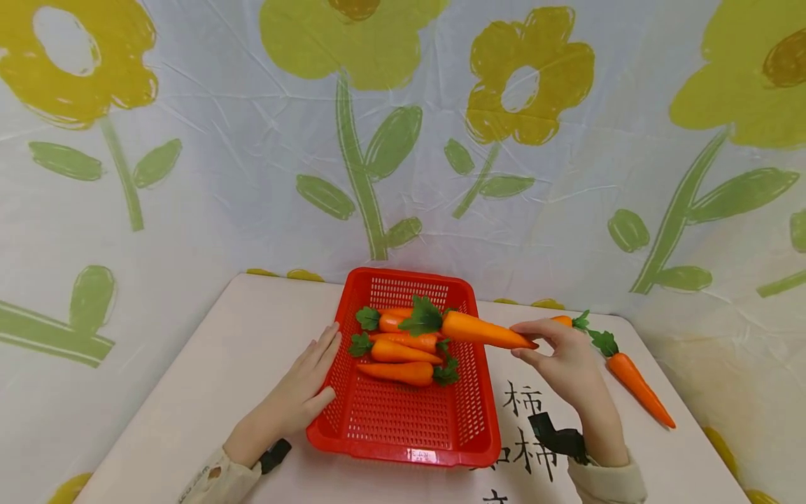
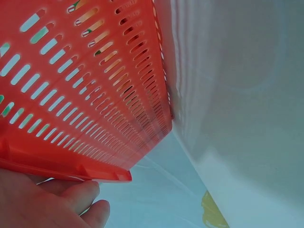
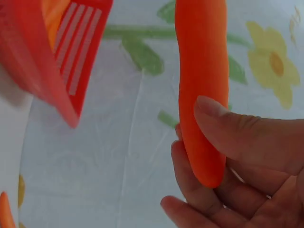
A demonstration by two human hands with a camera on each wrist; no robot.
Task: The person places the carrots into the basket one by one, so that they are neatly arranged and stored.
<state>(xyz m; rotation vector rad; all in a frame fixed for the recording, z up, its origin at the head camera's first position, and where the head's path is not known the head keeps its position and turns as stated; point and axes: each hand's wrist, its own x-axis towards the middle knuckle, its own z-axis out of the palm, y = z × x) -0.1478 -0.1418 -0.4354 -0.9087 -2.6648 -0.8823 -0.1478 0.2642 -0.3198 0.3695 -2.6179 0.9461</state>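
My right hand (image 1: 563,360) pinches an orange carrot (image 1: 481,329) by its pointed end, thumb on one side and fingers on the other. The carrot's leafy green top points left, over the red plastic basket (image 1: 403,458). In the right wrist view the carrot (image 3: 203,71) stands upright between thumb and fingers. Several carrots (image 1: 403,373) with green leaves lie in the basket's far half. My left hand (image 1: 302,385) rests with fairly straight fingers along the basket's left rim; the left wrist view shows those fingers (image 2: 80,194) at the rim, beside the slotted wall (image 2: 95,95).
To the right on the pale table (image 1: 252,336) lies a loose carrot (image 1: 641,388); another carrot (image 1: 562,320) is partly hidden behind my right hand. Black written characters (image 1: 535,455) mark the tabletop right of the basket. A flower-patterned cloth (image 1: 239,175) hangs behind the table.
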